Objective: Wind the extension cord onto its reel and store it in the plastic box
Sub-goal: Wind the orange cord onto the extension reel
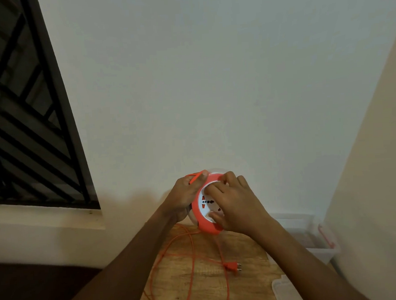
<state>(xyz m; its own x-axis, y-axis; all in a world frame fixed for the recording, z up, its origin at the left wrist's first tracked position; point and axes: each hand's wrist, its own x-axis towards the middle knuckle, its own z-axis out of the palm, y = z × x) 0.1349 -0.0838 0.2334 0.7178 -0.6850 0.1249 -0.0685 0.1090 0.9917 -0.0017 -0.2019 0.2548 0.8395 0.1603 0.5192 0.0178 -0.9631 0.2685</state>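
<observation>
Orange reel (206, 209) gripped steady by left hand (186, 198), right hand (235, 204) curled on its face (cranking, probably); cord (192, 261) mostly loose.

cord (190, 261) cropped below, lid (285, 291) cut off

One orange-and-white reel (206, 205) is held up above the wooden table (177, 288), with two hands on it: the left hand (185, 197) gripping its left edge and the right hand (236, 205) curled over its white socket face. One orange cord (192, 263) hangs from the reel and lies in loose loops on the table, ending in one orange plug (232, 266) below the reel. To the right of the reel stands one clear plastic box (311, 235), and one clear lid (285, 290) lies lower right of the reel.
</observation>
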